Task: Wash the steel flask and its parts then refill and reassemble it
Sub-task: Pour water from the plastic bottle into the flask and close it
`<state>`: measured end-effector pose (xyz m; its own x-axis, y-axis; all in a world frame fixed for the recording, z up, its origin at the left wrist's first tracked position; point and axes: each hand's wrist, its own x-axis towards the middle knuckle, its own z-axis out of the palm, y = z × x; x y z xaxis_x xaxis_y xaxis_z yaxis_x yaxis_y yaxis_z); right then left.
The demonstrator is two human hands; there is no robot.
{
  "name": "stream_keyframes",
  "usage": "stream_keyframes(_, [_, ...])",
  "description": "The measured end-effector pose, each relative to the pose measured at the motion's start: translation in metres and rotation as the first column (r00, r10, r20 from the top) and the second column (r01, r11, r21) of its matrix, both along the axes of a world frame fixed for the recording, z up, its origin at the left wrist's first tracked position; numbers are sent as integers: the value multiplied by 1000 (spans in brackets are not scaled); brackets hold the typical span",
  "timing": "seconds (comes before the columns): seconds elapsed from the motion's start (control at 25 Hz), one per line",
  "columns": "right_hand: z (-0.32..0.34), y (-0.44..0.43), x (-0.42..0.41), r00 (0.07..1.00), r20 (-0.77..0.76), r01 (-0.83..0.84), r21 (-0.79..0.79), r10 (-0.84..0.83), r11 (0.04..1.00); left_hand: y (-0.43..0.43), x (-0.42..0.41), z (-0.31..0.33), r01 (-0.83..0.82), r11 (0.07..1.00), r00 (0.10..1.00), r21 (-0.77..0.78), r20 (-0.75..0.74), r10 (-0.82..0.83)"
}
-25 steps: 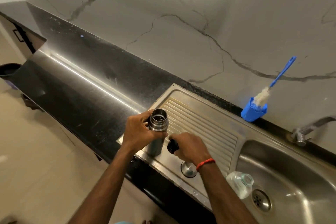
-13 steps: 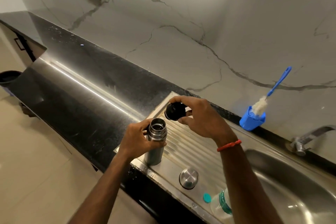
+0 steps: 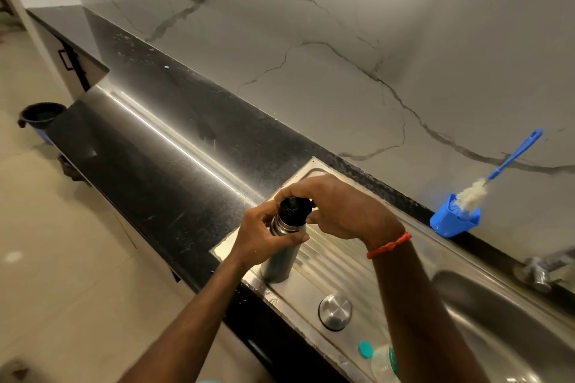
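Note:
The steel flask stands upright on the ribbed draining board at its left end. My left hand grips the flask just below the neck. The black stopper sits on the flask's mouth, and my right hand holds it from above with fingers curled round it. The steel cup lid lies upside down on the draining board, nearer to me than the flask.
A blue holder with a blue-handled bottle brush stands against the marble wall. The sink basin and tap lie to the right. A clear plastic bottle and its teal cap lie at the sink's front edge.
My right hand lifted the black stopper from the draining board, carried it over the flask, and now sets it on the open mouth. My left hand kept its grip on the flask.

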<state>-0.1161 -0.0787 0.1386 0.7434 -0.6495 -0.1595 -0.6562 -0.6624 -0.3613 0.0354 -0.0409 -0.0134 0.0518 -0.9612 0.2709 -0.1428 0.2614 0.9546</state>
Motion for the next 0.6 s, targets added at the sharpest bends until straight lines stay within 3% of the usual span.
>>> stream_keyframes(0.16, [-8, 7, 7, 994, -109, 13, -17, -15, 1000, -1, -1, -2, 10, 1000, 999, 3, -53, -10])
stream_keyframes(0.28, [-10, 5, 6, 992, -105, 68, -26, -70, 997, -3, 0, -4, 20, 1000, 997, 24, -75, -18])
stream_keyframes(0.48, [-15, 1, 3, 947, -223, 113, -445, -233, 888, -6, 3, -7, 23, 999, 998, 44, -62, -20])
stream_keyframes(0.52, [-15, 1, 2, 958, -208, 83, -452, -195, 888, -6, 2, -6, 25, 999, 998, 47, -59, -22])
stream_keyframes(0.6, [-14, 0, 1, 989, -140, -5, -286, -37, 958, -6, 1, -6, 19, 999, 998, 41, -56, -16])
